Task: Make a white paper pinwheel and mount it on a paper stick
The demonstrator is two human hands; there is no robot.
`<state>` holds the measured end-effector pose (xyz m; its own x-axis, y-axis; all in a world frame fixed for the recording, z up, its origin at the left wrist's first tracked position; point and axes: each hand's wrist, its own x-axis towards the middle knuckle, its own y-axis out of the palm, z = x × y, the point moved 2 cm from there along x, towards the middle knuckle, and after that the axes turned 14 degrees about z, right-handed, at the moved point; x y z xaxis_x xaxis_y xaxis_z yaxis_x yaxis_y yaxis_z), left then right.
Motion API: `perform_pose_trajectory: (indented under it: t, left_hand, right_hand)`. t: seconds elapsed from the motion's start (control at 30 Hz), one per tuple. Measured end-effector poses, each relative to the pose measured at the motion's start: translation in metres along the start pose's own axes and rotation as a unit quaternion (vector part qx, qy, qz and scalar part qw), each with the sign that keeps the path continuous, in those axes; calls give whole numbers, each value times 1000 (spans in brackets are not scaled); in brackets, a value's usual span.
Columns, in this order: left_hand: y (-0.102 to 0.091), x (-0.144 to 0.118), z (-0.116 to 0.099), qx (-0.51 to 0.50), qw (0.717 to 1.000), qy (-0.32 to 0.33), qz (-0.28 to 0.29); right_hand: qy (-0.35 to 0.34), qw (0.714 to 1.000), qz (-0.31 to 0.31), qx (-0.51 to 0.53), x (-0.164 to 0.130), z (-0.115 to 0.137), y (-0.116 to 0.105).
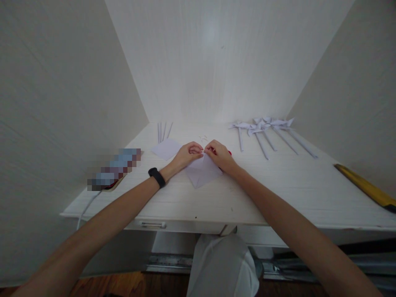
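Fingers of the left hand (187,154) and right hand (219,154) meet tip to tip near the centre of the frame, both pinching the upper part of a paper sheet (199,176). The sheet lies on the white surface (278,202) just below the fingers, one corner pointing toward the lower edge of the frame. Exactly which flaps are caught is too small to tell. A red object (229,153) shows partly behind the right hand.

Upper right: several paper pinwheels (262,126) on rolled stems. Upper left: thin paper sticks (159,133), with loose paper (165,148) just below them. Small slivers (202,138) lie just beyond the hands.

Judgement: step in hand seems to be gathering the sheet's points to its middle. Next move likely calls for one hand to keep the pinch firm, freeing the other to fasten the centre. Risk: a slack grip could let a flap spring back.
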<state>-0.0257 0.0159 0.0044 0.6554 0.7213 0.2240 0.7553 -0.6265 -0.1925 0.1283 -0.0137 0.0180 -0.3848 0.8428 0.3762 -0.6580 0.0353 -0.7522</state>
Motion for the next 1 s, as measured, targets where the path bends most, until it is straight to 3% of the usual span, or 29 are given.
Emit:
perform_pose_trajectory:
  t: [0.5,1.0]
  left_hand:
    - [1,0,-2,0,1000,-12,9]
    - [-2,0,2,0,1000,-3,-14]
  right_hand:
    - [20,999,34,37,-3,3,-2]
    - [8,1000,3,22,-3,5,-6]
